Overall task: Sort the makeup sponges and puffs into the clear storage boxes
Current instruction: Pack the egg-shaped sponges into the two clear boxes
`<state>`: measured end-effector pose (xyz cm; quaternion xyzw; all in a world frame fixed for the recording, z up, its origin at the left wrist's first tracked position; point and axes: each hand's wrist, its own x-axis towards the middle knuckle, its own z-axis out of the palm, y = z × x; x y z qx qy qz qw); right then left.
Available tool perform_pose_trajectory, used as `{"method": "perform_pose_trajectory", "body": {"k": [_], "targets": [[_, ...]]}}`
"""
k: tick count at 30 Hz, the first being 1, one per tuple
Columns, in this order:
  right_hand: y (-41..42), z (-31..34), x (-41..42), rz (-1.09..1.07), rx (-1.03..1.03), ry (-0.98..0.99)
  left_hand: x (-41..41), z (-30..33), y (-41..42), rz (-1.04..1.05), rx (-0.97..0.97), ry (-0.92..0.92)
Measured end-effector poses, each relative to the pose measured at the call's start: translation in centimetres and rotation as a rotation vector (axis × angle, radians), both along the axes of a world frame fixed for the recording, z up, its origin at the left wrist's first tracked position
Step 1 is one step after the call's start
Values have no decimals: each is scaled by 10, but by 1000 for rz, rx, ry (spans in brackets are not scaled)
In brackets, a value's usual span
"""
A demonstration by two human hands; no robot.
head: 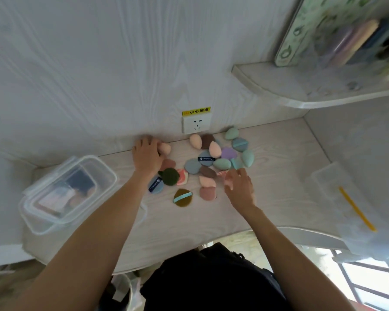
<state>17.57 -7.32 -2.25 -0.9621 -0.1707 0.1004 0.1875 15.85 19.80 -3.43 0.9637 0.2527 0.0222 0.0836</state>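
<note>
Several makeup sponges and puffs lie scattered on the pale desk [189, 225] below a wall socket. My left hand [147, 155] reaches to the back wall and grips a peach egg sponge [165, 148]. My right hand [239, 186] hovers over the pile's right front and pinches a small pink piece [227, 181]. Near it lie a peach sponge [207, 181], a pink puff [207, 193] and an olive puff with a teal strap [183, 197]. A clear storage box [65, 194] with a clip lid stands at the left. A second clear box [330, 176] sits at the right, blurred.
A white socket [196, 124] with a yellow warning label is set in the back wall. A curved shelf [301, 90] with books overhangs the right rear corner. A yellow pencil [356, 208] lies at the right. A dark bag [211, 279] sits below the desk's front edge.
</note>
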Motion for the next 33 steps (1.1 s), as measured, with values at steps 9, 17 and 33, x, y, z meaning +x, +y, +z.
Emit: {"method": "perform_pose_trajectory", "body": {"k": [9, 17, 33], "targets": [[15, -2, -16, -129, 334, 148, -1, 16, -13, -281, -140, -196], [57, 31, -28, 38, 413, -97, -89, 65, -32, -11, -934, -335], [143, 35, -98, 486, 518, 183, -235, 36, 2, 61, -418, 4]]}}
